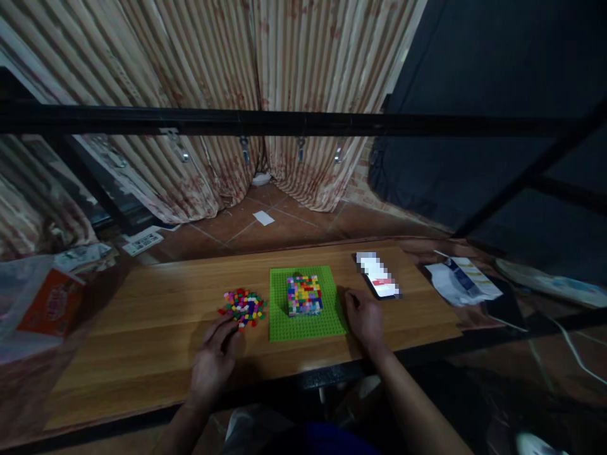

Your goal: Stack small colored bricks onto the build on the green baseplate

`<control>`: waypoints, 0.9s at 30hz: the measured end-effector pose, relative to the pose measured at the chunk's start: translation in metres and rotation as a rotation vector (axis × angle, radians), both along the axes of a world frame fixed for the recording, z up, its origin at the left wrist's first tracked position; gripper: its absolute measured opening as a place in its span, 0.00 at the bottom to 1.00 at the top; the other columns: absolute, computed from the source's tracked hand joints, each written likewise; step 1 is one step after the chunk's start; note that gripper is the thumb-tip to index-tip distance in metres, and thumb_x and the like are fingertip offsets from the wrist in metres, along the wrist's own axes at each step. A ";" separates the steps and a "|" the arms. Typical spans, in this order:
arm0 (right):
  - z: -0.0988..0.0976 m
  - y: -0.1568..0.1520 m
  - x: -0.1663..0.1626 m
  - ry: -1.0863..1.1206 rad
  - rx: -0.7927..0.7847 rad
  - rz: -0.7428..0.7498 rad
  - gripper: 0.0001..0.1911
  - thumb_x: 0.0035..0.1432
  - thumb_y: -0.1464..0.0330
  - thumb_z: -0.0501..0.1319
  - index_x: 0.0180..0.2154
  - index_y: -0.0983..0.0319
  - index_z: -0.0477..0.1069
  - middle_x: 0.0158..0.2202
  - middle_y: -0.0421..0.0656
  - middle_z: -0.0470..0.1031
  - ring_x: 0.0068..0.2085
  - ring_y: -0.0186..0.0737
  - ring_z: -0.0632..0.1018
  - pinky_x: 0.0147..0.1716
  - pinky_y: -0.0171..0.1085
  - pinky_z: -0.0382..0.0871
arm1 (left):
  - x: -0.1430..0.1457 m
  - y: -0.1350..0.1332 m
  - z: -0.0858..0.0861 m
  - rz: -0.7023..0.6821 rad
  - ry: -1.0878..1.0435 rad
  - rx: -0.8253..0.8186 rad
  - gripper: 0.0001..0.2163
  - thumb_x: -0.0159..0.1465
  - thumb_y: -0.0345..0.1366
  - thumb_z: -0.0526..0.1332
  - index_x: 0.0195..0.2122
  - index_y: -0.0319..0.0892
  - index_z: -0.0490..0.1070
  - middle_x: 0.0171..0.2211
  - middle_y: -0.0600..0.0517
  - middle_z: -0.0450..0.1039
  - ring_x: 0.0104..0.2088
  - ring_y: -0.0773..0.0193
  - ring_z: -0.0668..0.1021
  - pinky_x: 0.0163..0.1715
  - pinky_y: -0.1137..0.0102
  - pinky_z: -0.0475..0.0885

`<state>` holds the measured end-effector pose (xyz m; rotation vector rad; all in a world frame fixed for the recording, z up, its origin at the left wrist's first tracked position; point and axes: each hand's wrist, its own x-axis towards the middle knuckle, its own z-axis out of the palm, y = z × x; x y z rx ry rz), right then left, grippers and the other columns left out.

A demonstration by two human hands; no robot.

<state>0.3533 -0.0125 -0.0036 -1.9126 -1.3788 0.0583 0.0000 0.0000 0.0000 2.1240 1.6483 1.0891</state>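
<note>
A loose pile of small multicoloured toy bricks (pixel 244 308) lies on the wooden table. My left hand (pixel 214 357) is at the pile's near left edge, its fingers stretched toward the bricks and its thumb apart from them. Right of the pile is a green studded baseplate (pixel 284 330), bearing a block built of many coloured bricks (pixel 304 296). Beside the plate's right edge rests my right hand (pixel 366 321), with its fingers curled in. Whatever those fingers may hold is hidden.
A phone with a lit screen (pixel 378 275) lies beyond my right hand on the table (pixel 156 316). Off the table's right end are a white plastic packet (pixel 462 281) and a cable. A black metal bar (pixel 303 123) crosses in front of the striped curtains (pixel 199 76). An orange-and-white bag (pixel 50 303) stands left.
</note>
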 end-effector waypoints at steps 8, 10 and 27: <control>-0.003 -0.001 0.004 -0.012 0.022 0.020 0.23 0.64 0.57 0.49 0.37 0.64 0.77 0.38 0.53 0.80 0.36 0.46 0.79 0.37 0.40 0.69 | -0.005 -0.008 0.003 0.045 0.037 0.021 0.14 0.62 0.43 0.58 0.44 0.41 0.74 0.48 0.44 0.74 0.48 0.56 0.77 0.52 0.61 0.74; -0.003 -0.001 0.005 -0.008 0.025 0.018 0.23 0.64 0.56 0.49 0.37 0.65 0.77 0.38 0.53 0.80 0.36 0.46 0.79 0.37 0.40 0.69 | -0.006 -0.012 0.002 0.079 0.055 0.014 0.15 0.61 0.44 0.58 0.44 0.42 0.74 0.47 0.45 0.74 0.48 0.55 0.77 0.51 0.60 0.74; -0.003 -0.002 0.006 -0.018 0.023 0.013 0.24 0.63 0.55 0.49 0.37 0.64 0.78 0.37 0.53 0.80 0.37 0.47 0.79 0.37 0.40 0.69 | 0.001 -0.017 0.006 0.083 0.037 -0.013 0.10 0.64 0.41 0.55 0.37 0.44 0.73 0.38 0.48 0.76 0.40 0.59 0.79 0.43 0.64 0.76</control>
